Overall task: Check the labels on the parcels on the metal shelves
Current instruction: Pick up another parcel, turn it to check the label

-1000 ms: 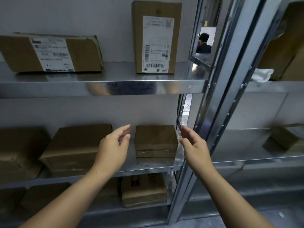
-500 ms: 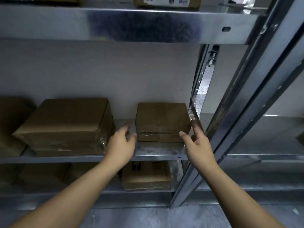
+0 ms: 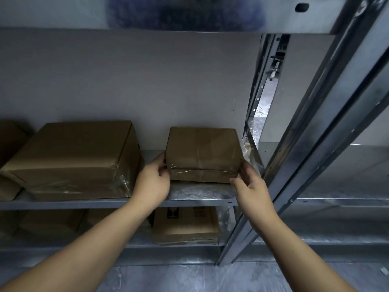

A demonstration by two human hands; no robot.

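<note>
Both hands on the small parcel (image 3: 203, 153). My left hand (image 3: 152, 182) is curled round its front-left corner. My right hand (image 3: 251, 188) pinches the front-right corner, thumb on the front face and fingers up the side. The parcel sits flat at the right end of the middle shelf (image 3: 200, 191), just beside the upright (image 3: 294, 165). Its top and front show brown wrap with clear tape along the front edge (too dim to read any print). A big parcel (image 3: 73, 159) sits on the same shelf to the left, with a gap between them. A box (image 3: 185, 226) with black marks sits on the shelf below.
</note>
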